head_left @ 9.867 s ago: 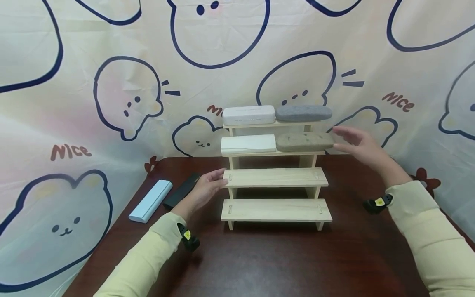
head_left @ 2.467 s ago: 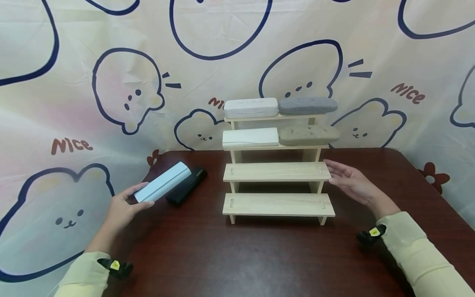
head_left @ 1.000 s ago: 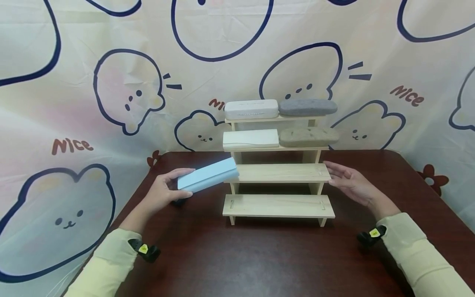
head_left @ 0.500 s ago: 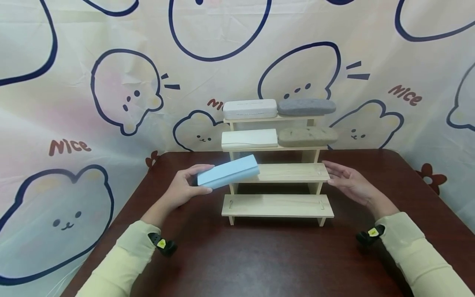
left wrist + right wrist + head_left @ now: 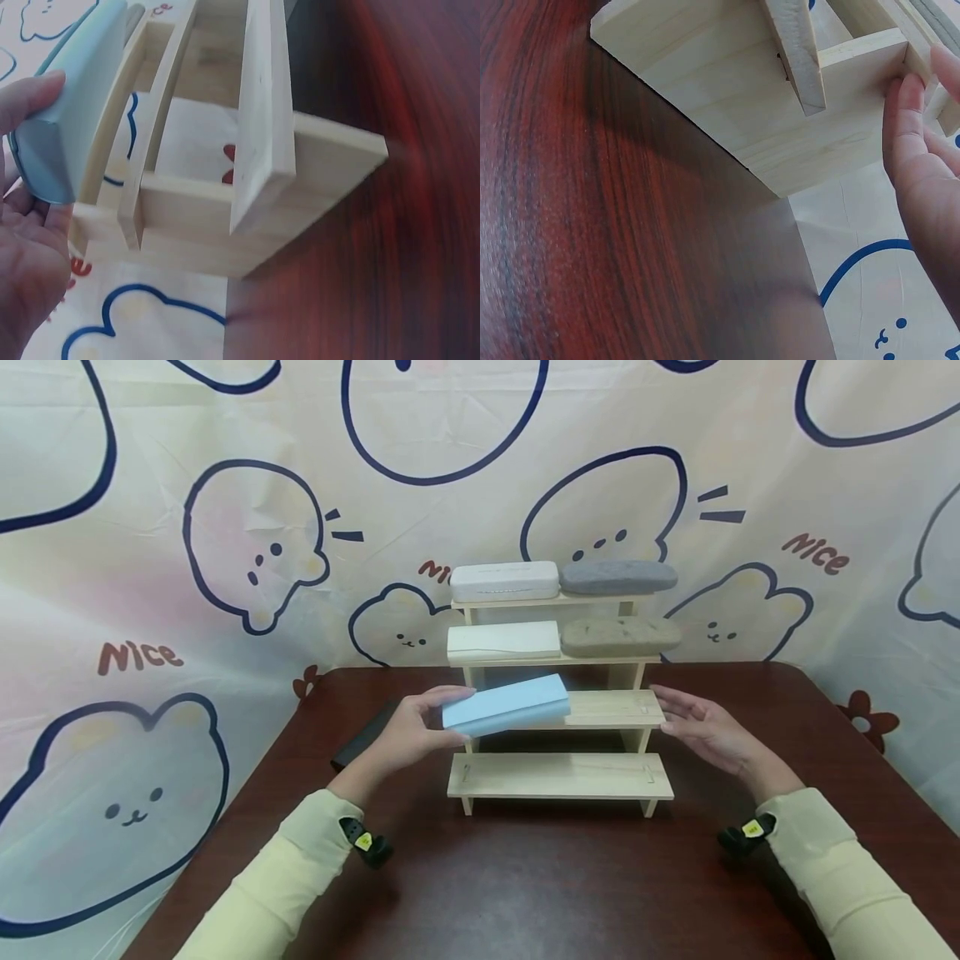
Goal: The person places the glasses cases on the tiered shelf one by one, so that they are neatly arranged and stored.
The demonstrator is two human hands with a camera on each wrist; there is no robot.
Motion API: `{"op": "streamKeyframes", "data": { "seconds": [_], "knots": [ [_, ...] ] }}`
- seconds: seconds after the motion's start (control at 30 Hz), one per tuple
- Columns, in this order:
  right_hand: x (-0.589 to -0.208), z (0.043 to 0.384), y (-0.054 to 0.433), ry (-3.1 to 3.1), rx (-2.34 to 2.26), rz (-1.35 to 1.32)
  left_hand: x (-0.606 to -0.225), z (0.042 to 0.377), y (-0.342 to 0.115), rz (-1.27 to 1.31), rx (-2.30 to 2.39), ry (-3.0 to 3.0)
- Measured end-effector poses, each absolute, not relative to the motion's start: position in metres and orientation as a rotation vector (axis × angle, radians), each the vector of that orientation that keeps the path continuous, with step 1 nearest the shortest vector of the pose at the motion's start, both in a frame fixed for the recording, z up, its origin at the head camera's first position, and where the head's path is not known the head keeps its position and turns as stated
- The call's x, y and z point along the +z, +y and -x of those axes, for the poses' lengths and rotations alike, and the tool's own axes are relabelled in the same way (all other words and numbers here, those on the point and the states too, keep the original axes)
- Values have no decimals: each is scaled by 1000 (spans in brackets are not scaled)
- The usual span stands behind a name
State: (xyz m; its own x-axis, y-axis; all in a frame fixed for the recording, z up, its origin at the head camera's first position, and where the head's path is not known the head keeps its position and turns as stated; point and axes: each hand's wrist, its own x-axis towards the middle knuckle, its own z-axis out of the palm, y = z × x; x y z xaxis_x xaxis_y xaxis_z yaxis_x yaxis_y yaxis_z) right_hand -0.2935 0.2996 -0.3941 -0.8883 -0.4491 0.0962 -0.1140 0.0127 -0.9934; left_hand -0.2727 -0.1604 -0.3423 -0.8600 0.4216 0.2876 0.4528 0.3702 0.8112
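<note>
My left hand grips a light blue glasses case by its left end, thumb on the near side. The case is slightly tilted, its right end higher, and it overlaps the second step from the bottom of the wooden stepped rack. In the left wrist view, thumb and fingers pinch the end of the case. My right hand has its fingers extended, fingertips at the right end of that same step. The right wrist view shows those fingers against the rack's wooden side. The right hand holds nothing.
On the top step sit a white case and a grey case. One step below are another white case and an olive-green case. A black case lies on the dark table, partly behind the left hand. A patterned cloth hangs behind.
My left hand picked up the light blue case from the table at left and carried it rightward to the rack. The right hand came down from the olive-green case to the step below.
</note>
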Motion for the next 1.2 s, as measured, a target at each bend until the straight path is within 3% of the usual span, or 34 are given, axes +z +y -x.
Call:
{"op": "streamKeyframes", "data": {
  "seconds": [1.2],
  "knots": [
    [-396,294,302,2031,-1982,575,-340,304,-52,1107,-1294,-2607]
  ]
}}
